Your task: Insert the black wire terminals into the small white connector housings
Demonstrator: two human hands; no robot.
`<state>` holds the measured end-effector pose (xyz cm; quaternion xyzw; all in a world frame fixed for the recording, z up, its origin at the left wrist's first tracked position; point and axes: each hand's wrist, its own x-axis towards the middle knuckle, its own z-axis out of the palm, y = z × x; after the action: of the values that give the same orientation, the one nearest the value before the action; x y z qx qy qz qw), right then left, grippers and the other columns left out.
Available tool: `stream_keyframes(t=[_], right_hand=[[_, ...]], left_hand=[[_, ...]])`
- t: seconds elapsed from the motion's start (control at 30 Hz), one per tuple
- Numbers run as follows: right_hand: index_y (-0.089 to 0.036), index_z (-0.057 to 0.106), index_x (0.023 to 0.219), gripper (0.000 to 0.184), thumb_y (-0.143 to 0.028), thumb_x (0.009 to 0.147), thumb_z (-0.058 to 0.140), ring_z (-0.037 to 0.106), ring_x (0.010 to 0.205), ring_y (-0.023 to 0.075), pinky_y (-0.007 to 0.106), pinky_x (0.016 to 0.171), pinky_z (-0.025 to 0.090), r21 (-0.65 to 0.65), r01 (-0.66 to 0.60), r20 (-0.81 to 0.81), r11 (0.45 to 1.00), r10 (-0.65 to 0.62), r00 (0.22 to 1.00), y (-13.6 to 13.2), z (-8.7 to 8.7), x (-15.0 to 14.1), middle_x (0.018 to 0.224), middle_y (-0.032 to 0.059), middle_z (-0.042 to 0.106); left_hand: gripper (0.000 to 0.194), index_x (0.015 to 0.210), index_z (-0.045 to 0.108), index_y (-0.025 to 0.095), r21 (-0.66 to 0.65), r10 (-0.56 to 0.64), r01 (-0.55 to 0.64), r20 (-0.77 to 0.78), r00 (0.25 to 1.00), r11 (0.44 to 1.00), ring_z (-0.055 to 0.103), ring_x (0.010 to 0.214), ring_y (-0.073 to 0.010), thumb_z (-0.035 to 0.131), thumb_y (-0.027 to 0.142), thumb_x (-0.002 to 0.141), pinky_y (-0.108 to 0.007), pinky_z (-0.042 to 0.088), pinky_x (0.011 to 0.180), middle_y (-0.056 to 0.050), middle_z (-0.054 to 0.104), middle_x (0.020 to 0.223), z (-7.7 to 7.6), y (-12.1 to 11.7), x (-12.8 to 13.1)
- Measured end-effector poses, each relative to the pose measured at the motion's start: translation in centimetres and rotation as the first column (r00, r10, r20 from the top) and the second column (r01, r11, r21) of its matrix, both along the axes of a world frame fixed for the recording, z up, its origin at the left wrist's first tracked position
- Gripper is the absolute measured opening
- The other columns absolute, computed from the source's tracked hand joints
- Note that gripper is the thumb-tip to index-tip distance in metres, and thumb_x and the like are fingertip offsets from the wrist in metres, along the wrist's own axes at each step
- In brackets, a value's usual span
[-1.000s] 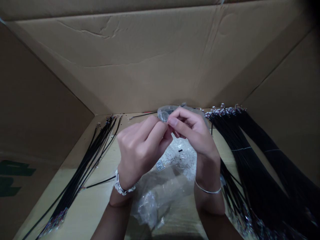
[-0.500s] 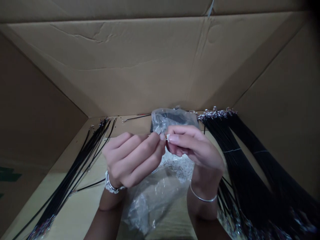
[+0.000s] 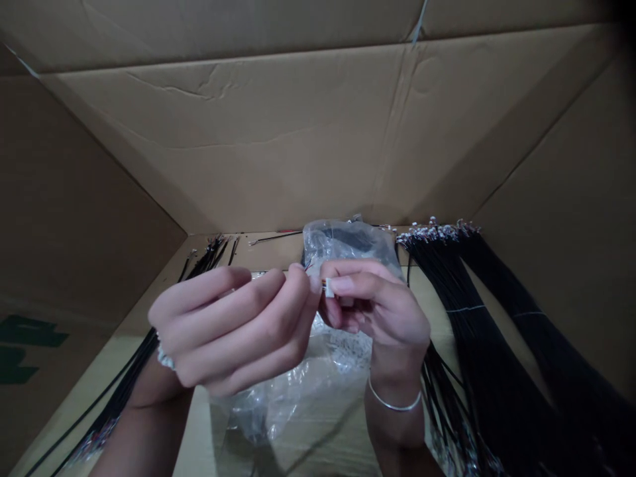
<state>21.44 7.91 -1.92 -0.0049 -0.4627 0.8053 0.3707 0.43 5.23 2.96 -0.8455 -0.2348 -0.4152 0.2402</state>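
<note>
Two hands are at work over the desk point(image 3: 196, 437): the left hand point(image 3: 243, 324), fingers curled, pinches thin wires point(image 3: 324, 285); the right hand point(image 3: 380, 301) pinches one white connector point(image 3: 328, 287) between thumb and forefinger, above the desk's middle. Two thick cable bundles point(image 3: 477, 331) lie toward the right edge, one thinner bundle point(image 3: 106, 411) toward the left. One clear bag point(image 3: 348, 242) lies by the far edge, another clear plastic point(image 3: 293, 391) nearer, with white pieces.

Since the previous frame, the left hand has spread wider, covering more of the thinner bundle.

The left fingertips are partly hidden, the wire count unreadable; the thick bundles blur into shadow.
</note>
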Motion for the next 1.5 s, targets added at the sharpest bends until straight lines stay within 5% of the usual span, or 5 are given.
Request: stream_keyframes(t=[0.07, 0.17, 0.57, 1.07, 1.5], right_hand=[[-0.016, 0.071, 0.078, 0.030, -0.018, 0.099, 0.050, 0.045, 0.054, 0.0065, 0.020, 0.049, 0.030, 0.012, -0.008, -0.006, 1.000, 0.008, 1.000, -0.2, 0.2, 0.0, 0.069, -0.0004, 0.062], [-0.016, 0.070, 0.078, 0.028, -0.019, 0.100, 0.054, 0.046, 0.055, 0.0063, 0.019, 0.050, 0.031, 0.006, 0.036, 0.006, 0.999, -0.036, 0.999, -0.6, 0.4, -0.1, 0.071, -0.0007, 0.063], [-0.019, 0.068, 0.079, 0.024, -0.023, 0.101, 0.060, 0.049, 0.061, 0.0079, 0.019, 0.062, 0.044, 0.175, 0.268, 0.089, 0.947, -0.287, 0.954, -0.8, 0.3, -0.4, 0.075, -0.0025, 0.062], [-0.019, 0.067, 0.069, 0.024, -0.023, 0.093, 0.062, 0.047, 0.055, 0.0092, 0.020, 0.056, 0.041, 0.113, 0.193, 0.051, 0.975, -0.200, 0.978, -0.4, 0.5, -1.1, 0.063, -0.0029, 0.058], [-0.015, 0.064, 0.068, 0.027, -0.018, 0.091, 0.050, 0.038, 0.044, 0.0065, 0.019, 0.044, 0.027, 0.006, 0.060, -0.058, 0.998, -0.060, 0.997, 0.5, -0.6, -1.4, 0.053, -0.0035, 0.052]], left_hand=[[0.016, 0.074, 0.078, 0.026, 0.323, -0.029, 0.168, -0.395, 0.918, 0.931, 0.072, 0.066, -0.0095, 0.085, 0.013, 0.078, -0.018, 0.052, 0.043, 0.003, 0.078, 0.091, 1.6, 0.2, 0.1], [0.023, 0.067, 0.075, 0.025, 0.435, -0.004, 0.241, -0.479, 0.878, 0.868, 0.070, 0.067, -0.0097, 0.079, 0.009, 0.084, -0.016, 0.049, 0.041, 0.002, 0.075, 0.081, 2.9, 0.3, 0.4], [0.010, 0.096, 0.074, 0.013, 0.313, 0.099, 0.046, -0.432, 0.896, 0.948, 0.075, 0.083, -0.0161, 0.076, 0.014, 0.086, -0.025, 0.057, 0.054, -0.003, 0.071, 0.111, 1.0, -0.5, -0.9], [0.018, 0.072, 0.069, 0.016, 0.304, 0.005, 0.153, -0.461, 0.888, 0.940, 0.073, 0.065, -0.0160, 0.077, 0.005, 0.084, -0.024, 0.055, 0.040, -0.002, 0.075, 0.080, 2.4, -0.5, 0.4], [0.016, 0.078, 0.074, 0.020, 0.239, 0.075, 0.064, -0.531, 0.844, 0.969, 0.074, 0.080, -0.0177, 0.072, 0.005, 0.086, -0.029, 0.061, 0.054, -0.002, 0.076, 0.092, 2.4, -1.4, -0.1]])
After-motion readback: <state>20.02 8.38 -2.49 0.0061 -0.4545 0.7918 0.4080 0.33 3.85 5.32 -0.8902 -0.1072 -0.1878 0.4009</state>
